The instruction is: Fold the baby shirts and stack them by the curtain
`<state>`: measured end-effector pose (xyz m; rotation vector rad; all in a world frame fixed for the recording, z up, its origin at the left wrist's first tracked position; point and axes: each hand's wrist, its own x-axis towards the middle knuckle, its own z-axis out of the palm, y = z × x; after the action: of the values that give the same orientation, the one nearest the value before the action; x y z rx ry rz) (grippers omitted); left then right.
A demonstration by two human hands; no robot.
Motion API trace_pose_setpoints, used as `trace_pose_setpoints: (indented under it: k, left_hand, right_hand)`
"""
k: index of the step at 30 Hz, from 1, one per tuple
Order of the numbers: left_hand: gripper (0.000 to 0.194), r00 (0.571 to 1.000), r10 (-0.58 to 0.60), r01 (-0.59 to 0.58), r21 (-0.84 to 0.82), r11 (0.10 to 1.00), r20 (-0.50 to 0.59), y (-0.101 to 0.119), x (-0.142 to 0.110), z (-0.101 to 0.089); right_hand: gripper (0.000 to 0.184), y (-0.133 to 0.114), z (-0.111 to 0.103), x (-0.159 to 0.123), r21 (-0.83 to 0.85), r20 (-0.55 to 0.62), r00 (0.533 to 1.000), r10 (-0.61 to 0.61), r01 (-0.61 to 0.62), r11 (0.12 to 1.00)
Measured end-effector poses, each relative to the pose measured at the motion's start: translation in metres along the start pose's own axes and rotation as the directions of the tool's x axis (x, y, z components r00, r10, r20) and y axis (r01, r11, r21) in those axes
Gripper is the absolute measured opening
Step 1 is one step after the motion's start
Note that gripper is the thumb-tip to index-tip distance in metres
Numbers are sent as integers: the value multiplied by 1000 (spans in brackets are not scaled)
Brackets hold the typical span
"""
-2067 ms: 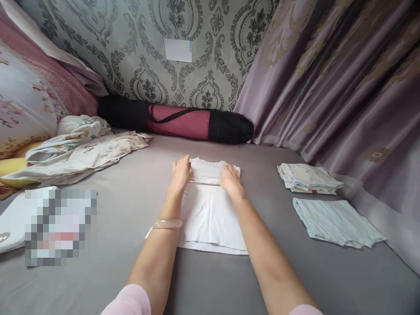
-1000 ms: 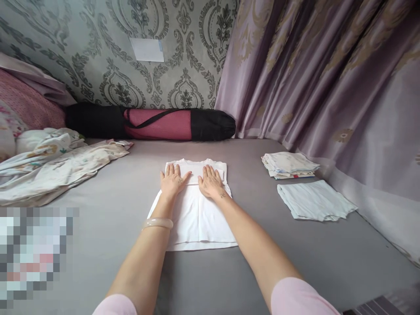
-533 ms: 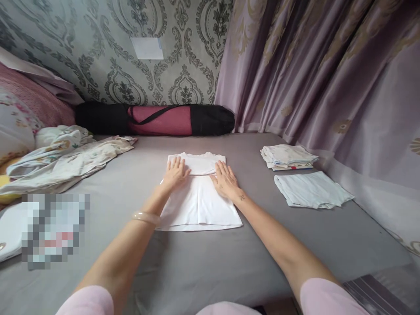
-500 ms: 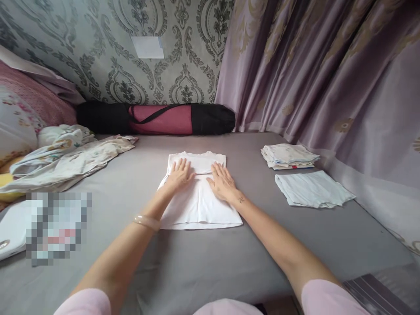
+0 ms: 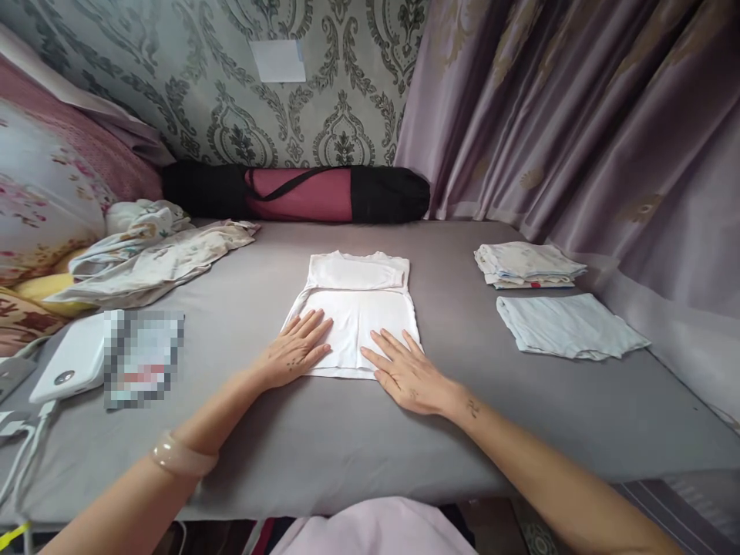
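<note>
A white garment (image 5: pixel 355 304), folded into a narrow rectangle with its top part turned down, lies flat in the middle of the grey bed sheet (image 5: pixel 358 439). My left hand (image 5: pixel 294 351) rests flat and open on the garment's near left corner. My right hand (image 5: pixel 405 372) lies flat and open on its near right edge, fingers spread. A pale bangle circles my left wrist.
Two folded pale cloths (image 5: pixel 529 264) (image 5: pixel 570 326) lie at the right by the purple curtain (image 5: pixel 578 116). A rolled mat in a black and red bag (image 5: pixel 301 193) lies against the wall. Crumpled floral fabric (image 5: pixel 150 254) and pillows are at the left, a white device (image 5: pixel 66 368) nearer me.
Both hands have slid down the white garment from its folded top part to its near edge. The view has pulled back from the bed.
</note>
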<state>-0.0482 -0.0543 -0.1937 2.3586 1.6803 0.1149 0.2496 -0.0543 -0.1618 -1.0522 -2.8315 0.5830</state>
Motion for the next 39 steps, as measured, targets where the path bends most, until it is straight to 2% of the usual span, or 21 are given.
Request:
trace_pose_setpoints:
  k: [4, 7, 11, 13, 15, 17, 19, 21, 24, 28, 31, 34, 36, 39]
  left_hand:
    - [60, 999, -28, 28, -18, 999, 26, -9, -32, 2]
    - [61, 1000, -13, 13, -16, 1000, -9, -17, -58, 1]
    - [57, 999, -5, 3, -49, 999, -46, -24, -80, -16]
    - [51, 997, -69, 64, -115, 991, -43, -25, -83, -27]
    - [48, 980, -186, 168, -189, 967, -77, -26, -81, -32]
    - [49, 940, -314, 278, -237, 931, -134, -27, -78, -31]
    - [50, 903, -400, 353, -258, 899, -160, -27, -73, -26]
    - [51, 883, -445, 395, -275, 876, -151, -25, -68, -22]
    - [56, 850, -518, 462, -335, 821, -99, -19, -62, -21]
    - [61, 796, -604, 570, -376, 730, 34, -11, -55, -30]
    - [54, 801, -591, 585, -343, 735, 96, -10, -53, -33]
    - [52, 812, -578, 565, -352, 746, 78, -11, -54, -32]
    - [54, 816, -577, 535, -422, 732, 33, -12, -56, -30]
    - [61, 862, -508, 426, -531, 733, -10, -11, -60, -31]
  right_hand:
    - [53, -6, 3, -32, 22, -3, 999, -36, 36, 999]
    - [54, -10, -1, -56, 60, 9, 1000, -29, 28, 998]
    - [44, -7, -14, -74, 178, -21, 1000, -17, 21, 984]
    - [35, 0, -21, -73, 285, -89, 993, 82, -54, 957]
    - [33, 11, -26, -66, 379, -164, 945, 281, -203, 903]
    - [33, 24, -28, -55, 415, -193, 862, 469, -362, 835]
    - [32, 35, -29, -43, 382, -183, 794, 580, -486, 786]
    - [28, 40, -27, -33, 318, -145, 771, 620, -557, 767]
    - [21, 39, -23, -26, 248, -116, 781, 614, -576, 779]
    - [13, 33, -18, -25, 233, -146, 787, 599, -561, 794]
    - [15, 29, -17, -24, 277, -165, 752, 638, -585, 762]
    - [13, 29, -18, -22, 380, -182, 715, 675, -582, 719]
    - [20, 29, -18, -23, 469, -147, 736, 661, -536, 702]
    - [33, 31, -17, -31, 576, -96, 820, 564, -416, 704]
